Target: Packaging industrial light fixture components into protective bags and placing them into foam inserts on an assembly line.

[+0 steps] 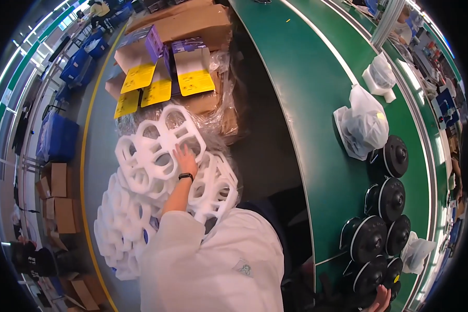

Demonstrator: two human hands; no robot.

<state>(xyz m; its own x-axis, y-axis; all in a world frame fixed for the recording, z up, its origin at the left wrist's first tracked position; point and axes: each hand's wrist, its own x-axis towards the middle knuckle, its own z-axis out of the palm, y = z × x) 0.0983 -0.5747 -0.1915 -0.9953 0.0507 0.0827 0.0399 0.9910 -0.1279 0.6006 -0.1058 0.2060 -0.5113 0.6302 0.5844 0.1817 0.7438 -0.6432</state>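
My left hand (186, 161) lies on a white foam insert (158, 148) with large cut-out openings, its fingers spread over a bar between the openings. That insert rests tilted on top of a pile of similar white foam inserts (122, 223). At the lower right edge, part of my right hand (382, 299) shows with fingers stretched out, beside round black devices (369, 239) standing in a group on the green table. A yellow sticker marks the device nearest to it. The rest of that hand is cut off by the picture's edge.
Open boxes with yellow flaps (195, 83) stand on brown cardboard beyond the foam. The green table (317, 130) runs along the right, carrying devices wrapped in white bags (366, 125). Blue bins (60, 135) and cardboard boxes (62, 213) line the left. People work in the distance.
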